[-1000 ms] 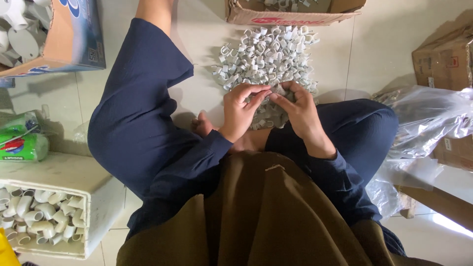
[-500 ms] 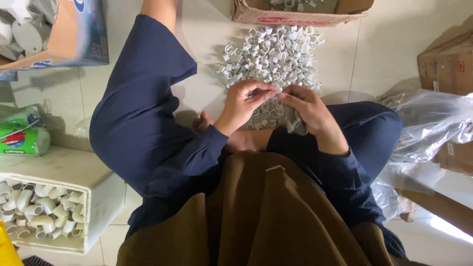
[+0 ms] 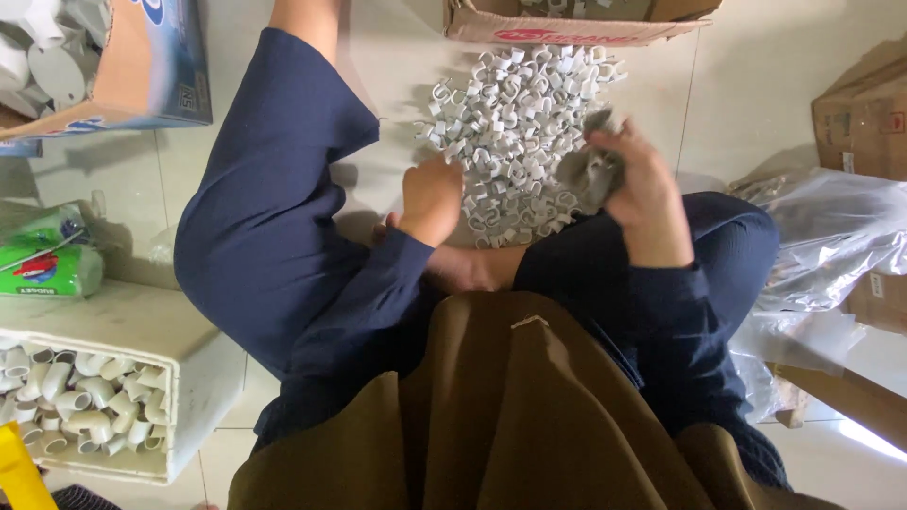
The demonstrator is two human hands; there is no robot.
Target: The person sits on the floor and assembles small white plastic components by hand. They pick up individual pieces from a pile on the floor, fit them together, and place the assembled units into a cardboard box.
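Boxes frame the scene on the left: a blue-and-orange carton (image 3: 113, 66) of large white fittings at the top, green packets (image 3: 47, 260) below it, and a white crate (image 3: 142, 378) of white pipe elbows at the bottom corner.

Moving right, the left hand (image 3: 433, 196) has dropped away from its partner. Half a second ago both hands met over the near edge of the pile, fingers together on a single piece; now they stand well apart. The left hand is curled loosely with its fingers turned down into the near left edge of the pile of white clips (image 3: 515, 123), touching the pieces there; whether it has closed on one I cannot tell, since the fingertips are hidden.

The pile itself lies on the tiled floor (image 3: 756, 85), between the person's knees and an open cardboard box (image 3: 567, 24) at the top.

Further right, the right hand (image 3: 628, 179) has swung up and out and is blurred by motion. Its fingers are partly closed around something small and grey-white, too smeared to identify. I judge that one piece has just been finished and the hands have split for the next.

Clear plastic bags (image 3: 831, 236) and more cartons (image 3: 860, 118) lie at the far right.
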